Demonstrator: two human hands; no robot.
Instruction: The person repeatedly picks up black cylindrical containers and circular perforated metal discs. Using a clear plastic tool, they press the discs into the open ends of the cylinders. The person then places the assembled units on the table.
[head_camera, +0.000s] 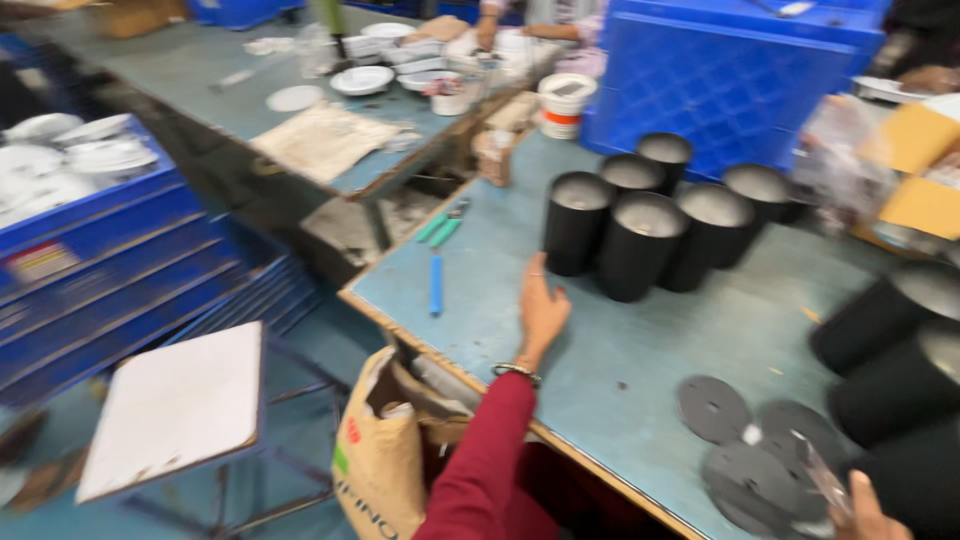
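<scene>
Workshop setting, blurred by motion: a pale blue-green table (640, 330) runs ahead of me, with blue plastic crates and stacks of white dishes off to the sides. My left hand (541, 312), in a dark red sleeve with a metal bangle, rests open on the table, fingers loosely apart, holding nothing. Just beyond its fingertips stands a cluster of tall matte black cylinders with grey tops (640, 228), the nearest one (577, 222) almost touching them. To the left of that hand lies a blue pen-shaped tool (436, 285), with green-handled pliers (440, 226) a little further off. My right hand (868, 512) shows only at the bottom edge of the picture; I cannot tell its grip, though something clear and thin (818, 472) sits at its fingertips, above flat dark grey round discs (760, 450).

I judge the risk to be this: the cylinders stand crowded together, so a careless push from my left hand could topple one into its neighbours.
</scene>
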